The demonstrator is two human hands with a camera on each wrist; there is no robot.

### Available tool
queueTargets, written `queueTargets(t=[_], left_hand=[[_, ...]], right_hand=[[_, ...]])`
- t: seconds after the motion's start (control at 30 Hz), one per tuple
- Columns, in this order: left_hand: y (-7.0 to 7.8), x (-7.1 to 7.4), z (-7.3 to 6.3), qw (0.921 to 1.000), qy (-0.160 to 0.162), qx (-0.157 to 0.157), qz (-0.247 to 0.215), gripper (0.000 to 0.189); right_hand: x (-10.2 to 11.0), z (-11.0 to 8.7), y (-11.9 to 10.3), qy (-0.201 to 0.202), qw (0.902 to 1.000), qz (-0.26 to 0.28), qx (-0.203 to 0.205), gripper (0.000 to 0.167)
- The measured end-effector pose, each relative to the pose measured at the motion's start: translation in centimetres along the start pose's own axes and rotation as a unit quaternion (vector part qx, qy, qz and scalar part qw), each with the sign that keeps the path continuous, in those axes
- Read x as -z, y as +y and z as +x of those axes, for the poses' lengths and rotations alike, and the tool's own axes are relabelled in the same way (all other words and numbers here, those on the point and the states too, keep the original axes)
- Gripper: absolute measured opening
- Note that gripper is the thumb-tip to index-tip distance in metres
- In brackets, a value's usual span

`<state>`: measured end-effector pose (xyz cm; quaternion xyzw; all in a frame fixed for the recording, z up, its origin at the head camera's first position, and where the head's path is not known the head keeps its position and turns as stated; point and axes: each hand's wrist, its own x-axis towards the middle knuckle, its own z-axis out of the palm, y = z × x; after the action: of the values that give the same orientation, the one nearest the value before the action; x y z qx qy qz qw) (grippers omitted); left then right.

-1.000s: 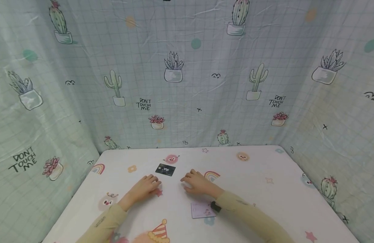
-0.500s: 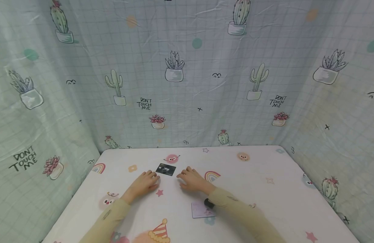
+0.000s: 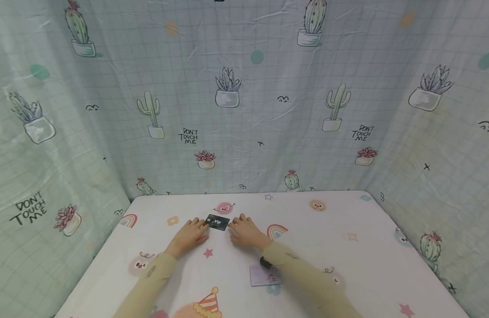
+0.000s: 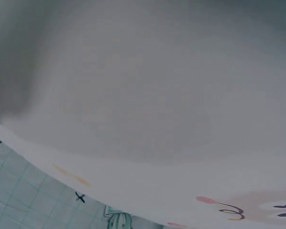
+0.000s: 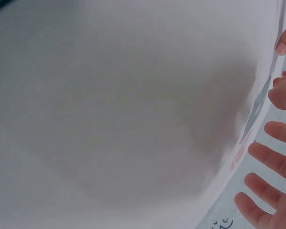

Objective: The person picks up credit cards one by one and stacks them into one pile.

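Note:
A black card printed "Vip" lies flat on the white table toward its far side. My left hand reaches in from the left, fingertips right at the card's left edge. From the opposite side, my right hand has its fingertips at the card's right edge. In the right wrist view, the right hand's fingers are spread apart, with the dark card seen almost edge-on beyond them. The left wrist view shows tabletop but no hand.
A pale purple card lies nearer on the table, partly covered by the right forearm. A small black object shows under the right sleeve. Cactus-printed curtains close off the back and both sides.
Both hands have moved inward and slightly farther from me, from apart from the black card to its left and right edges. The purple card has stayed in place.

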<state>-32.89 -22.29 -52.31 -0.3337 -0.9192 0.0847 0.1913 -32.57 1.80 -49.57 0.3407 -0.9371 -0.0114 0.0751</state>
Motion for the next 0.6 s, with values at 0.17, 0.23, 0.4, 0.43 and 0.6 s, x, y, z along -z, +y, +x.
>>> queueTargets(t=[0.17, 0.23, 0.4, 0.43, 0.6], left_hand=[[-0.1, 0.1, 0.6, 0.9999, 0.001, 0.01, 0.0, 0.037], [-0.1, 0.0, 0.9, 0.9998, -0.004, 0.018, 0.0, 0.038], [-0.1, -0.4, 1.5, 0.9993, -0.009, 0.034, 0.007, 0.043], [-0.1, -0.5, 1.6, 0.9991, -0.012, 0.039, 0.006, 0.044], [0.0, -0.4, 2.0, 0.9968, -0.039, 0.069, -0.009, 0.048]], right_hand=[[-0.3, 0.7, -0.1, 0.005, 0.9997, -0.023, 0.0, 0.034], [-0.4, 0.9, -0.1, 0.008, 0.9995, -0.032, -0.001, 0.032], [-0.6, 1.6, 0.0, 0.007, 0.9985, -0.054, -0.01, 0.033], [-0.7, 1.8, 0.0, 0.006, 0.9982, -0.058, -0.011, 0.033], [-1.2, 2.5, -0.5, 0.001, 0.9976, -0.069, -0.003, 0.034]])
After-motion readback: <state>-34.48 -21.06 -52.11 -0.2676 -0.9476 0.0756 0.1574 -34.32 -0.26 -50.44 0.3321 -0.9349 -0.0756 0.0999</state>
